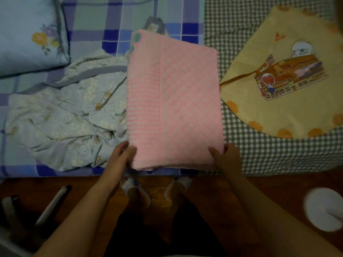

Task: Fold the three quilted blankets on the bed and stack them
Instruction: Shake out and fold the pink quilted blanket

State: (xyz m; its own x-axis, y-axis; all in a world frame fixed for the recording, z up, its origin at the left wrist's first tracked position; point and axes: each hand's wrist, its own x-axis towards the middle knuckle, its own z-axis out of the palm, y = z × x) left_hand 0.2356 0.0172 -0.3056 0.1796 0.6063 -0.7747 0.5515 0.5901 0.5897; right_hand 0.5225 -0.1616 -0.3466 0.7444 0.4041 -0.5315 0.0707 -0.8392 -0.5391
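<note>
— What lies at your far left?

— A floral pillow (27, 34), then a crumpled pale floral blanket (70, 115) on the bed (89, 21).

— And your left hand (123, 154)?

— Its fingers pinch the near left corner of the folded pink quilted blanket (174, 101), which lies flat in the middle of the bed.

— Your right hand (227, 156)?

— It grips the near right corner, thumb on top, fingers tucked beneath.

— Further right?

— A yellow blanket (278, 71) with a train print, spread on the checked sheet (259, 154).
</note>
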